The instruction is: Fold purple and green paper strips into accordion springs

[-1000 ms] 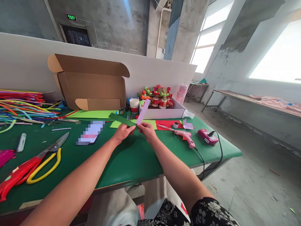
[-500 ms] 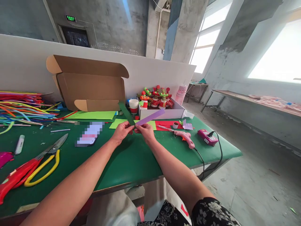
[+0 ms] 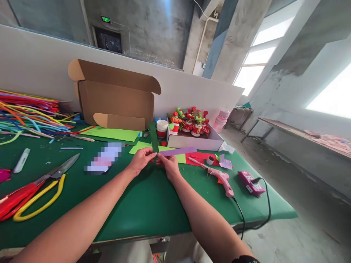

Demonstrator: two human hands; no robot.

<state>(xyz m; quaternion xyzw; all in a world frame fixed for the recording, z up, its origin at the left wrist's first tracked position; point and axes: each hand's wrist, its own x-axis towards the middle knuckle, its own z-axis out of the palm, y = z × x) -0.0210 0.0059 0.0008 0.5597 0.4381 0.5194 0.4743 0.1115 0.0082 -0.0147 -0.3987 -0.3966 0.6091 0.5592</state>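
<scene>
Between my two hands, over the middle of the green table, a dark green paper strip and a purple paper strip meet at one end. The green strip points away from me, the purple one to the right. My left hand pinches the joined end near the green strip. My right hand pinches the same end by the purple strip. The fingertips hide the join itself. Beneath and behind the hands lie light green paper and red paper.
A pink glue gun lies right, its cord running to a power strip. Big scissors and a phone lie left. Behind stand a cardboard box, stacked paper cups and a white box of paper figures.
The green strip has swung more upright and the purple strip lies flatter, widening the angle between them. The camera view has tilted and shifted. Both hands keep their pinch.
</scene>
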